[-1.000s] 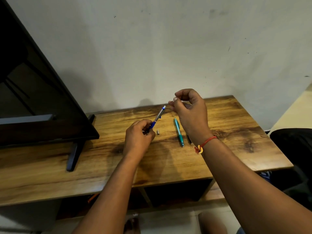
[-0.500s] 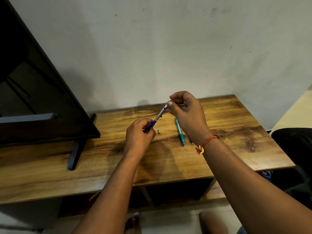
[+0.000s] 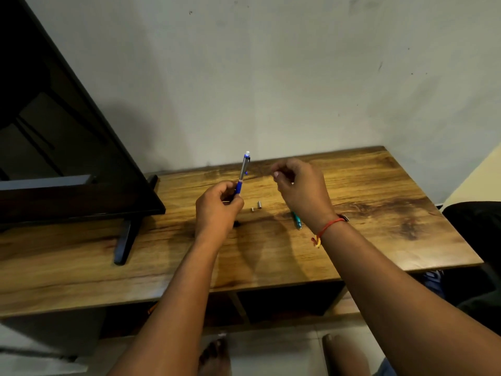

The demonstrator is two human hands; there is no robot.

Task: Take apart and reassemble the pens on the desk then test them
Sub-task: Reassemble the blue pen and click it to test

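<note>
Head view: the left hand grips the blue pen by its lower end, fingers and thumb curled round the blue rubber grip. The pen's long axis runs almost upright, leaning a little to the right. Its capped button end points up and away from the fingers, toward the wall, and its writing end is down inside the fist. Above the fingers the barrel is silver-grey, with a blue clip and a pale, whitish button at the very top. The pen is held in the air above the back part of the wooden desk.

The right hand hovers to the right of the pen, apart from it, at about the height of the blue grip. Its fingers are curled in toward the thumb. The hand is blurred, so I cannot tell whether they pinch anything. A red thread circles that wrist.

Between the two hands and below their fingertips, two small metal pieces lie close together on the desk. They are too small to make out. A teal pen lies under the right wrist, which hides most of it; only its near end shows. The blue pen's tip is hidden by the left fingers. A dark speck just below the left knuckles cannot be identified.
</note>
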